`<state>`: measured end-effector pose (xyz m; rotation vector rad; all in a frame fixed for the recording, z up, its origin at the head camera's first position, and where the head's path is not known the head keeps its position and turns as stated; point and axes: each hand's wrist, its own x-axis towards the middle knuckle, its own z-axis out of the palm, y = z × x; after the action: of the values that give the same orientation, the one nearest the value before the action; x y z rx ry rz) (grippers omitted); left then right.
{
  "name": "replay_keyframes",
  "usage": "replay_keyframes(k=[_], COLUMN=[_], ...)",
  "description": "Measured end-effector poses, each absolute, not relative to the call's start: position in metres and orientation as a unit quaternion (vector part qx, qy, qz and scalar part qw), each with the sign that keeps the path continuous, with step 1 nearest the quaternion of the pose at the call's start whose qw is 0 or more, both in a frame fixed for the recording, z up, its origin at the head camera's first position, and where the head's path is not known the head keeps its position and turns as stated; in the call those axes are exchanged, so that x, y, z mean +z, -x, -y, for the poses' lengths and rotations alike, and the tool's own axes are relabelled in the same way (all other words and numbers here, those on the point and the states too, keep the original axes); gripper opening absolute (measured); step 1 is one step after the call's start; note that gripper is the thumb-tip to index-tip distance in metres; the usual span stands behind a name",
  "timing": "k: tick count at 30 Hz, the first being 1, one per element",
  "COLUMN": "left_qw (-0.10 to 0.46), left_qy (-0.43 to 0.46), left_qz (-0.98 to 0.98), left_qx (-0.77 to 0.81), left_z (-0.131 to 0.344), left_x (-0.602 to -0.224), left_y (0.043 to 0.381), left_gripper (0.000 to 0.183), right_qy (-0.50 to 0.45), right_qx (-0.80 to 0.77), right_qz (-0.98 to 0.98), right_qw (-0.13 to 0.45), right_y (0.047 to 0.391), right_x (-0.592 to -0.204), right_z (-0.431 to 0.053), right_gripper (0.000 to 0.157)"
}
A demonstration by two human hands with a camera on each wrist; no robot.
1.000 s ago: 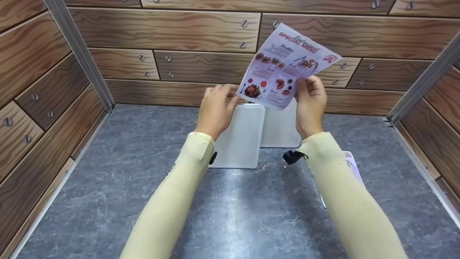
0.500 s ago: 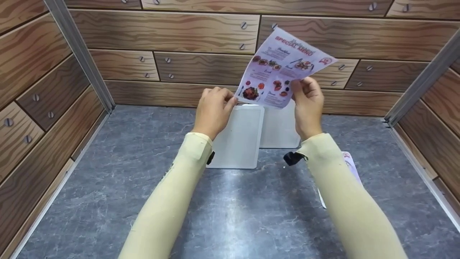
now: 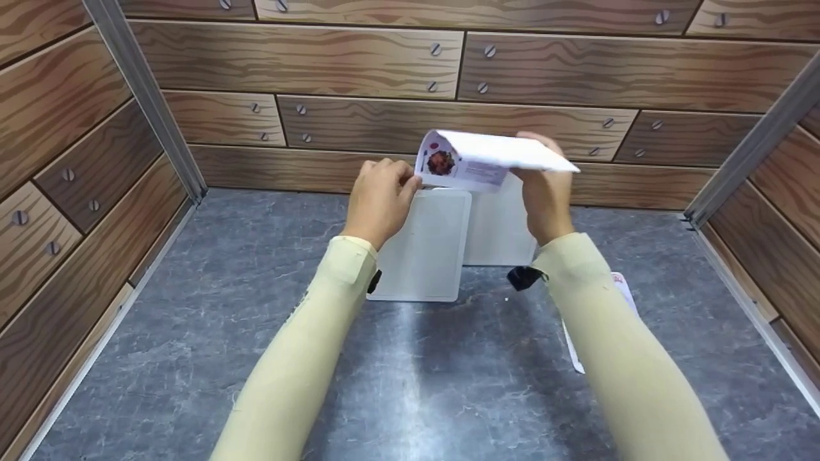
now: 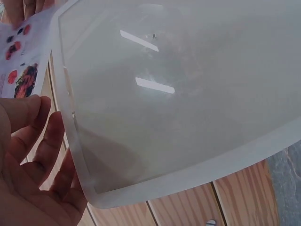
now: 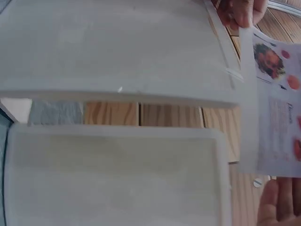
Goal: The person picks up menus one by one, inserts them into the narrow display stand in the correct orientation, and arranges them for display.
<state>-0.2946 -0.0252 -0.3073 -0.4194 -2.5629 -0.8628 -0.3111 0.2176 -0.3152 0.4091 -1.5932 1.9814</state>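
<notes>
A printed menu sheet [image 3: 442,169] is bent over, with its upper part folded forward and its white back [image 3: 493,148] showing in the head view. My left hand [image 3: 378,202] pinches its lower left corner between thumb and fingers. At the sheet's right side, my right hand [image 3: 546,202] holds it; the folded paper hides the thumb and most fingers. Just below the sheet are two whitish, pale-rimmed panels, a left one [image 3: 426,246] and a right one [image 3: 498,230]. In the left wrist view, a glossy panel [image 4: 188,122] lies close beside my left hand [image 4: 37,165].
On the grey marbled table [image 3: 256,269], a white-edged panel with menu print [image 3: 621,289] sits to the right, mostly hidden by my right sleeve [image 3: 615,346]. A wood-patterned wall [image 3: 359,121] rises behind, with metal posts [image 3: 144,96] at the corners.
The menu's top half has tipped forward and down, so its white back shows now. My right hand has turned over with it, while the left stays at the corner.
</notes>
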Motion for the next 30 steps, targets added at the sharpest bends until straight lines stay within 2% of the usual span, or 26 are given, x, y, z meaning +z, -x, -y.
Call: replay_keyframes(k=[4,5,9,11,18,23,30], left_qw=[0.193,0.194,0.205,0.207,0.194,0.191,0.187], left_qy=[0.15,0.153,0.167,0.171,0.162,0.164,0.16], left_qz=[0.922,0.923,0.922,0.922,0.922,0.921,0.918], left_qx=[-0.3,-0.296,-0.282,-0.28,-0.293,-0.296,-0.311], left_z=[0.026,0.026,0.027,0.027,0.029,0.03,0.031], left_x=[-0.307,-0.307,-0.306,-0.306,-0.306,-0.307,-0.309], left_y=[0.294,0.294,0.295,0.295,0.296,0.297,0.296], left_gripper=[0.022,0.021,0.019,0.019,0.022,0.022,0.022], right_qy=[-0.196,-0.197,-0.185,-0.177,-0.138,-0.132,-0.104], right_qx=[0.704,0.697,0.704,0.719,0.741,0.734,0.742], right_qz=[0.617,0.622,0.607,0.586,0.559,0.584,0.584], right_qw=[0.293,0.298,0.32,0.329,0.345,0.32,0.313], right_y=[0.309,0.308,0.31,0.311,0.315,0.317,0.318], right_x=[-0.307,-0.304,-0.292,-0.287,-0.277,-0.28,-0.279], right_z=[-0.223,-0.223,-0.22,-0.218,-0.215,-0.214,-0.212], right_gripper=[0.041,0.04,0.015,0.009,0.013,0.003,0.011])
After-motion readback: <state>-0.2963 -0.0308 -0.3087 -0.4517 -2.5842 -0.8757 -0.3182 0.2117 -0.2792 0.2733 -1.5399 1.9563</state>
